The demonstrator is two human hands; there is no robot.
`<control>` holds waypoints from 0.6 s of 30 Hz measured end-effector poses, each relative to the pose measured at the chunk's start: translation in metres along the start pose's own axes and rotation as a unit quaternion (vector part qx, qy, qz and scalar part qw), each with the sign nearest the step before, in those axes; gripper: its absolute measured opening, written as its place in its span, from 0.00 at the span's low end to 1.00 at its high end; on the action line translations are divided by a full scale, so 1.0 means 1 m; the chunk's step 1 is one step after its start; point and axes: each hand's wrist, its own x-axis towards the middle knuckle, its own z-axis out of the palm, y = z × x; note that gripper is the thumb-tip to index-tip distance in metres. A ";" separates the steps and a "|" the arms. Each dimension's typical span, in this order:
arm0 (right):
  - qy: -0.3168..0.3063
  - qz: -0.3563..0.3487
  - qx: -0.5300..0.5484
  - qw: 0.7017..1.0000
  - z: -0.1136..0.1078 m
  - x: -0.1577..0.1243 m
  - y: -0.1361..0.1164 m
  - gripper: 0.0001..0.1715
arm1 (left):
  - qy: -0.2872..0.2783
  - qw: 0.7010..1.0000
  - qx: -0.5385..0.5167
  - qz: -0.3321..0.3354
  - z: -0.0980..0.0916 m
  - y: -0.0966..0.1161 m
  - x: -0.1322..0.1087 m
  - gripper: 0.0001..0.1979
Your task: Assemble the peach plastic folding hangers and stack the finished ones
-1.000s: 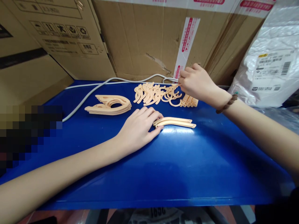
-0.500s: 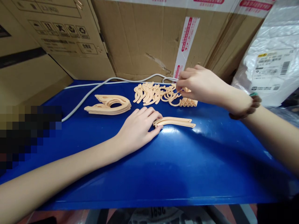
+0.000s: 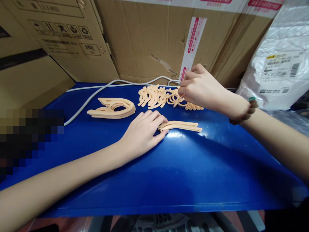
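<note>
My left hand (image 3: 145,130) rests on the table with its thumb and fingers closed around the left end of two curved beige plastic arms (image 3: 181,125), which look like folding-hanger parts. At the back, my right hand (image 3: 196,87) is closed in a pinch over a cluster of beige plastic hooks (image 3: 170,98). A thin beige hook sticks out below its fingertips, partly hidden by the hand. Beside the hooks lies a pile of short wavy beige pieces (image 3: 152,96). Stacked beige hanger pieces (image 3: 112,111) stand to the left, apart from both hands.
Small ridged beige pieces (image 3: 195,107) lie under my right hand. A white cable (image 3: 96,96) runs along the back of the blue table (image 3: 154,180). Cardboard boxes (image 3: 145,42) wall the back and left. A white plastic parcel (image 3: 272,71) leans at the right.
My right hand has shifted slightly left, its hook now smaller in view and turned more upright over the cluster. My left hand and the curved arms have stayed still.
</note>
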 end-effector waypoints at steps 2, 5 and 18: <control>0.017 0.006 0.022 1.000 -0.002 0.000 0.000 0.18 | 0.001 1.000 -0.005 0.000 0.000 0.000 0.000 0.10; 0.041 0.016 0.051 0.998 -0.005 -0.003 0.000 0.18 | -0.007 1.000 -0.030 -0.006 0.000 0.000 -0.001 0.10; 0.025 -0.011 -0.001 1.000 0.005 -0.007 0.001 0.18 | -0.014 0.998 -0.064 -0.005 0.001 0.000 -0.001 0.10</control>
